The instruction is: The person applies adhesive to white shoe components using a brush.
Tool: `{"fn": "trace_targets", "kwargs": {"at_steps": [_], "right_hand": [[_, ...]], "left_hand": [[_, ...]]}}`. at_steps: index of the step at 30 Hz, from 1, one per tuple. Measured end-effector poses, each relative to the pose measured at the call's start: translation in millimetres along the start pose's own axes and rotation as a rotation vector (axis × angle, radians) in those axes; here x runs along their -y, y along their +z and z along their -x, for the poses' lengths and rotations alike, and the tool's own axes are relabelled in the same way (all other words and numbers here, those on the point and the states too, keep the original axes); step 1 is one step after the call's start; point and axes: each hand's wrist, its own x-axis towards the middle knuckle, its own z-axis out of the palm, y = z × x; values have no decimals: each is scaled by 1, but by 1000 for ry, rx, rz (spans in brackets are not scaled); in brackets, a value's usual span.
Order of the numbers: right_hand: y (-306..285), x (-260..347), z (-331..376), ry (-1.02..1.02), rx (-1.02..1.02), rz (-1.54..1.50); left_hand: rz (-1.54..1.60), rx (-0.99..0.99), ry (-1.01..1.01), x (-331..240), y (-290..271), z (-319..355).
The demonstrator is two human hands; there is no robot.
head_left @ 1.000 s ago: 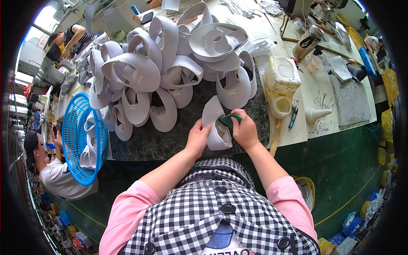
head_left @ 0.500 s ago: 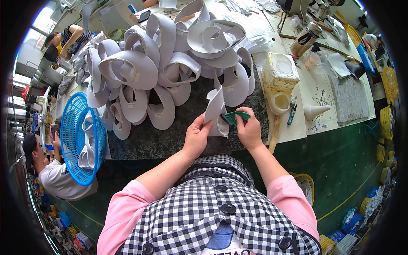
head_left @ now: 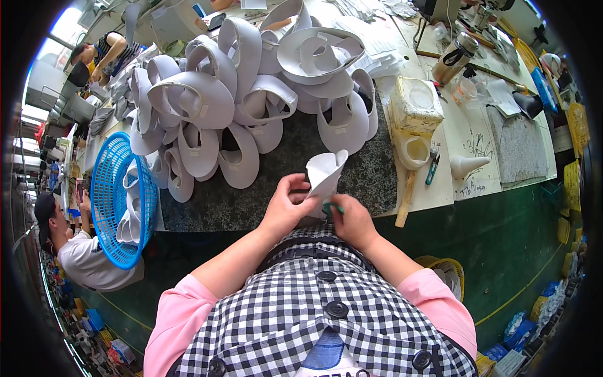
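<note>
Head view: both hands close together above near edge of dark worktop. Left hand pinches folded white piece; right hand grips small green tool at its base. White pile behind, blue basket left.

Bare dark tabletop lies open to us between the near edge and the heap of white curved pieces; a hand could pass there. The heap walls off the whole far side. On our left the blue basket overhangs the edge and blocks that flank. On our right the wooden-handled mallet, blue clippers and white funnel crowd the pale board. A narrow dark gap runs between the heap's right end and the foam-topped box.
</note>
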Motion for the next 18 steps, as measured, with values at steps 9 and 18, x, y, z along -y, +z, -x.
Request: {"fn": "trace_targets", "kwargs": {"at_steps": [9,18], "right_hand": [[-9,1,-6,-166,262,126],[-26,-50,-70,-235,-301,153]], "left_hand": [[-554,88,142,-57,33,-20],[-378,-156,435,-41,-2,-22]]}}
